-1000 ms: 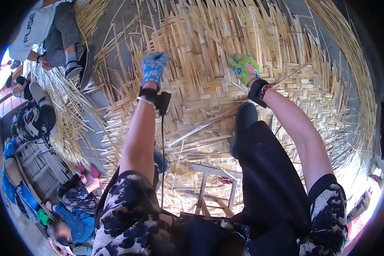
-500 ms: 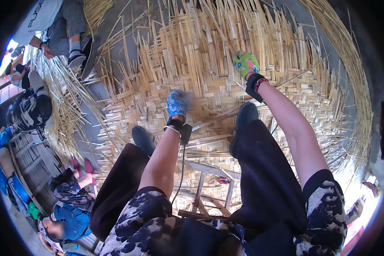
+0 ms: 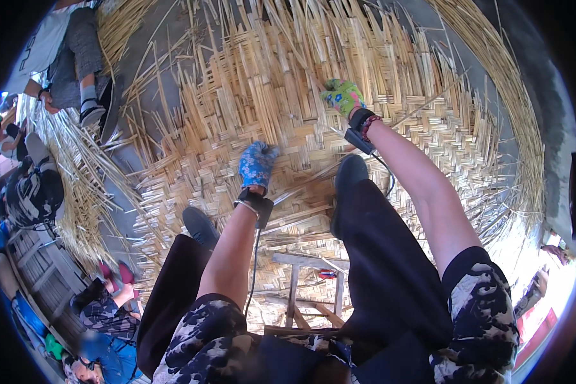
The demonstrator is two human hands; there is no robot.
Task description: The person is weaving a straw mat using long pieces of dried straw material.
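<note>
A large woven mat of pale, split-reed strips [image 3: 313, 144] spreads over the floor beneath my shoes, its far edge a fringe of loose strip ends. My left hand [image 3: 257, 165], in a blue flowered glove, is closed low against the weave left of the middle. Whatever its fingers hold is hidden. Farther off and to the right, my right hand [image 3: 343, 97], in a green flowered glove, is closed on a reed strip [image 3: 313, 82] at the base of the fringe. Both wrists carry a dark strapped device with a cable.
A low wooden frame [image 3: 292, 288] stands under me between my legs. Loose reeds [image 3: 86, 192] lie in a heap at left, and a long reed bundle [image 3: 515, 89] curves along the right. Several people sit or stand at left, one in grey shorts [image 3: 83, 48] near the far edge.
My right hand has shifted left along the fringe. My left hand, blurred before, is now still and slightly nearer. The whole view has turned a little.
</note>
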